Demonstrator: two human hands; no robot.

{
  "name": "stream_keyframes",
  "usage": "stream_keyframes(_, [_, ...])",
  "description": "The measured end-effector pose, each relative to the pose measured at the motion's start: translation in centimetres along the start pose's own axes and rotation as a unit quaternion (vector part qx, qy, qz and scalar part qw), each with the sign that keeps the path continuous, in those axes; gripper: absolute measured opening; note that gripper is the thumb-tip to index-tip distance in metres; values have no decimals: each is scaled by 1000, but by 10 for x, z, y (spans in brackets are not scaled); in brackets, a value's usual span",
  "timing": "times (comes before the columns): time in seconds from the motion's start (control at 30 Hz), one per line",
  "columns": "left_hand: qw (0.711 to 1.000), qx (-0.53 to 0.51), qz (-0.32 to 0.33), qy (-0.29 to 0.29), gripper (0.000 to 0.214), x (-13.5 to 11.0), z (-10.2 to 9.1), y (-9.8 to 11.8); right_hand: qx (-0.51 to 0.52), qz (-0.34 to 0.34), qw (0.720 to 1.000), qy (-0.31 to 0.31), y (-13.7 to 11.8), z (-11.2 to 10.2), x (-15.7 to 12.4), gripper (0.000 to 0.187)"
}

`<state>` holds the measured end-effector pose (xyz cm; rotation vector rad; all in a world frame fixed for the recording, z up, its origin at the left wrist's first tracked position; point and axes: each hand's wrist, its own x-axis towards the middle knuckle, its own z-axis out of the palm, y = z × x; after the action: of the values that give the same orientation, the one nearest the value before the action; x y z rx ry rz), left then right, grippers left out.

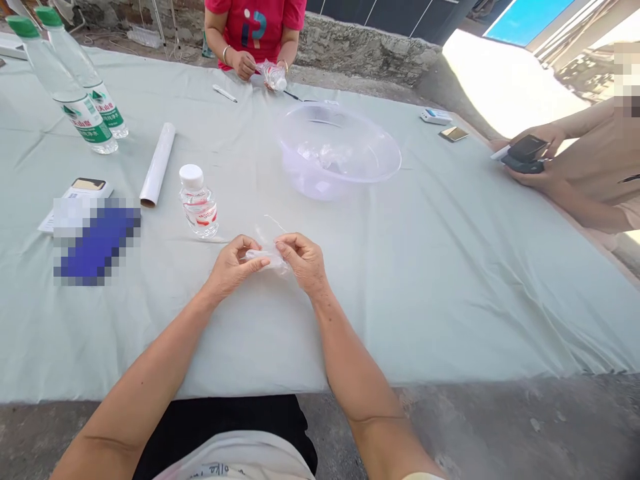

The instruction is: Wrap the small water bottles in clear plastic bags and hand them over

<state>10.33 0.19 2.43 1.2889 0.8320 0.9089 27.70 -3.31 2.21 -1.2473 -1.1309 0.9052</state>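
- Left hand [234, 268] pinches clear plastic [273, 259] over the table's [425, 300] near side.
- Right hand [306, 261] grips its right edge.
- Small bottle [200, 212] stands farther left.
- Basin [316, 185] sits farther right.

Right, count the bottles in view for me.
4: a green-capped bottle and its twin at far left, a small white-capped bottle beyond the left hand, and a partly covered bottle in a co-worker's hands across the table.
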Motion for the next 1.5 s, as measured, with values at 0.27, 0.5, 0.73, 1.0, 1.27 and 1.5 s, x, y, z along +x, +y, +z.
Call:
stream_keyframes(0.27, [996, -46, -54, 47, 24, 0, 2, 2, 196, 72, 967, 147, -1, -10, 11, 33])
stream_keyframes(0.5, [993, -95, -28, 71, 23, -1, 1, 4, 260, 108, 950, 134, -6, -17, 14, 41])
stream_keyframes(0.73, [958, -210, -162, -109, 51, 0, -8, 4, 284, 117, 951, -21, -14, -19, 7, 45])
stream_keyframes(1.0, [957, -113, -208, -169, 42, -6, -3, 3, 161, 120, 978, -54, -1, -20, 8, 33])
stream_keyframes(1.27, [992, -29, -126, 0, 30, -3, -3, 6, 102, 121, 987, 36, -2, -36, 14, 30])
stream_keyframes(1.5, [989, -83, -104, 71, 29, 0, -2, 1, 115, 150, 981, 49, -8, -48, 14, 39])
